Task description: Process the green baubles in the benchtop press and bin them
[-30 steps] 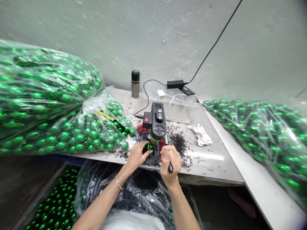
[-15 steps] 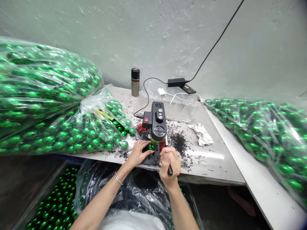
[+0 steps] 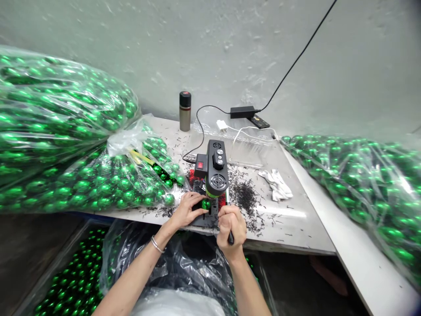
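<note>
A black bench machine with round vents on top and a red switch on its left stands near the table's front edge. Beneath its head sits a shiny green ball ornament, pinched between the thumb and fingers of my left hand. My right hand is wrapped round the lever handle on the machine's right side; the black end of it pokes out below my fist. Small red pieces lie by the machine's base, partly hidden by its head.
Clear bags of green balls lie at the left and right. Black bits litter the table around a white glove. A bottle and power adapter stand behind. Below is a plastic-lined container of green balls.
Both hands have shifted very slightly left and toward me, and a little more of the green ball shows. My grips on ball and lever handle look unchanged.
</note>
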A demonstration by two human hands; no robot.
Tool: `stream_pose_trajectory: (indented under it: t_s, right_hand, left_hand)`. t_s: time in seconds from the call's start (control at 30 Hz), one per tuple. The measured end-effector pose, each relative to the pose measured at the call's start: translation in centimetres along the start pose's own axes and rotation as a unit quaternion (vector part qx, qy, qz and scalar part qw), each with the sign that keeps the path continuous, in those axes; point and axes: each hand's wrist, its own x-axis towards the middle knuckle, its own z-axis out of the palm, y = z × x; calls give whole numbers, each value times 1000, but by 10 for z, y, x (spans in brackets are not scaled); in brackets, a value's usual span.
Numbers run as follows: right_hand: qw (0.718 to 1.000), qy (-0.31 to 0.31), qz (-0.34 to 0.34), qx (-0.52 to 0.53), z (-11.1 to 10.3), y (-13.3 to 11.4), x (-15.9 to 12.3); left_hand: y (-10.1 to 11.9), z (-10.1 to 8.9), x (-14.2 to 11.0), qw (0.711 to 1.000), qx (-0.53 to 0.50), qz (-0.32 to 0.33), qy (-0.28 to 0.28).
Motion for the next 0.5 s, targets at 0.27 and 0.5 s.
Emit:
stream_pose_trajectory:
  t_s: [0.27, 0.5]
  right_hand:
    - [1000, 6, -7, -10, 6, 8, -13]
    - [998, 24, -35, -36, 12, 17, -20]
  left_hand:
    - [0, 0, 0, 1000, 9, 4, 2]
    - [3, 0, 1, 1000, -2, 9, 1]
